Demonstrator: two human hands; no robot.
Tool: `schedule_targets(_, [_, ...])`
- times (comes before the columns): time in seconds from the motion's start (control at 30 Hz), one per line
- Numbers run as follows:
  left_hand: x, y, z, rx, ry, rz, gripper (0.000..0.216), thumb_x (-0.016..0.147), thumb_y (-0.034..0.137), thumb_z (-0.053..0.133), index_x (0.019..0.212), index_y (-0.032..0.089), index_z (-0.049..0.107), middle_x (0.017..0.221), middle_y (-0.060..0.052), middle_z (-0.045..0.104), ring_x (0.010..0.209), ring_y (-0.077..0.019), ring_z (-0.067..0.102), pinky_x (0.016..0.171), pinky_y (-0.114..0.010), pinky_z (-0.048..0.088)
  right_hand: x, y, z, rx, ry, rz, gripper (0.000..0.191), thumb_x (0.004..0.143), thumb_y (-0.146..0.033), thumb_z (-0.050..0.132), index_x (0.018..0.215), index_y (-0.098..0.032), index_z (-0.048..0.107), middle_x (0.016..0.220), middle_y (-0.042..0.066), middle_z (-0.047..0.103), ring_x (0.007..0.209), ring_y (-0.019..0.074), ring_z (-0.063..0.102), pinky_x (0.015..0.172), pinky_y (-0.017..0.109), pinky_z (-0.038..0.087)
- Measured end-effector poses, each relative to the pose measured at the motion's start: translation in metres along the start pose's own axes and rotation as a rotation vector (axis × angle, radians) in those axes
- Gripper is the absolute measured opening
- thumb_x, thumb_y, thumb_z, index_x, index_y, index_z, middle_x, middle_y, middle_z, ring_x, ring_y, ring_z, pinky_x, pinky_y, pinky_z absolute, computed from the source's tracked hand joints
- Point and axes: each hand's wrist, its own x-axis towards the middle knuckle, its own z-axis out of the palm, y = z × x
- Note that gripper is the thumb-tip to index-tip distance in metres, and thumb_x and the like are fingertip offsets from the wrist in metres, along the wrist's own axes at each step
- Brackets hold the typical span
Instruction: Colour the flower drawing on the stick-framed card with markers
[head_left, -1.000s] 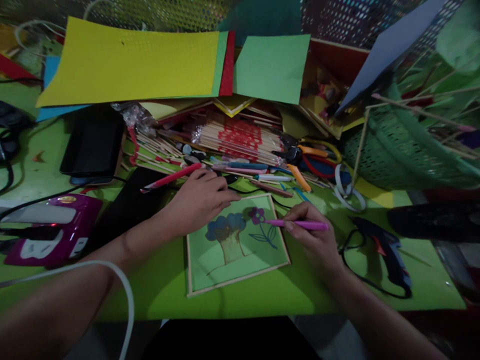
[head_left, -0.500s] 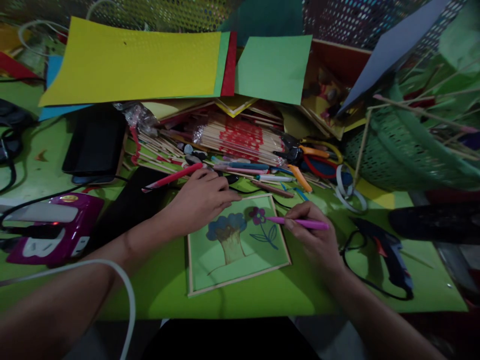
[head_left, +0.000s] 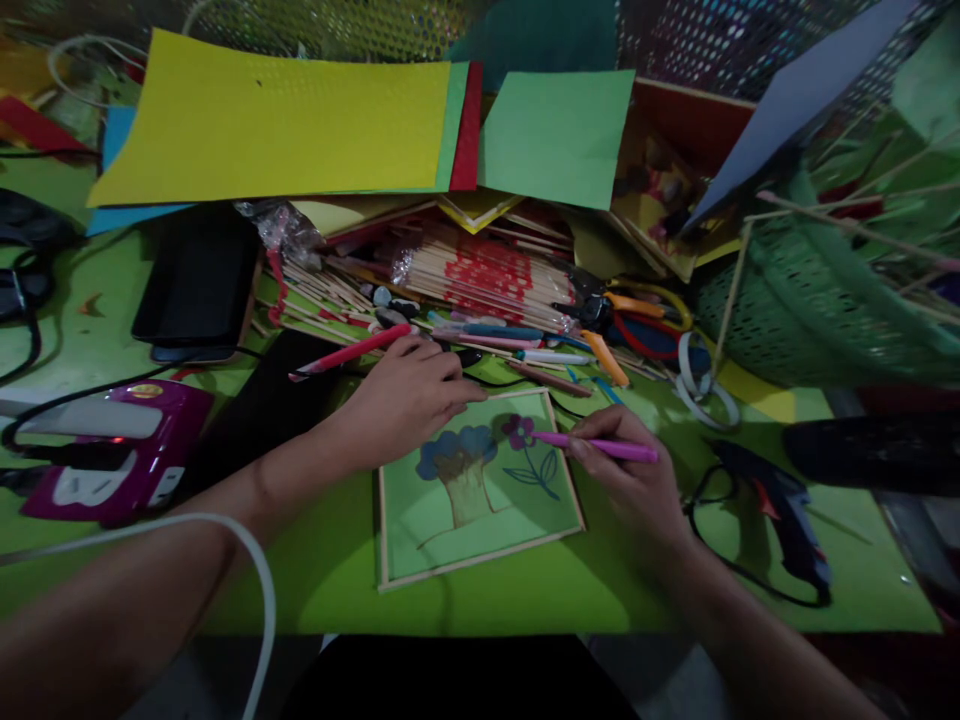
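My right hand [head_left: 630, 470] grips a pink felt-tip pen [head_left: 600, 444] between thumb and fingers. The pen's tip rests at the purple flower [head_left: 518, 432] drawn on a green card [head_left: 517, 525] with a thin wooden-stick border. Beside the flower, the card bears a tree drawing [head_left: 461, 475] with a blue crown and brown trunk. My left hand [head_left: 416, 385] lies over the card's upper left corner, fingers loosely extended along its top edge. A red pen-like stick [head_left: 349, 353] lies just behind that hand; whether they touch is unclear.
Behind the card lie pens, a bundle of wooden sticks [head_left: 487, 275] and scissors [head_left: 649, 310]. Coloured paper [head_left: 277, 120] stands at the back. A glue gun [head_left: 780, 515] and green basket [head_left: 817, 285] are on the right. A purple power strip [head_left: 120, 455] and a white cable [head_left: 259, 570] are left.
The whole view has shifted slightly, so things on the table appear a little farther right. Both hands keep nearly the same pose, with the pink pen still at the flower.
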Motion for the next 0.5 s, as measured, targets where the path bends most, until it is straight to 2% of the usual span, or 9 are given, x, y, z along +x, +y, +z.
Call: schedule_targets(0.5, [0.0003,0.0003,0.0000,0.000,0.014,0.003,0.026,0.097,0.021,0.061,0.114,0.030,0.078,0.090,-0.004,0.068,0.091,-0.0231,0.059,0.084,-0.038,0.036,-0.0008,0.0021,-0.0012,0.022,0.006,-0.015,0.009,0.087,-0.018,0.072,0.084,-0.024,0.066,0.075,-0.002,0.065,0.066,0.0148,0.058,0.059,0.026,0.045])
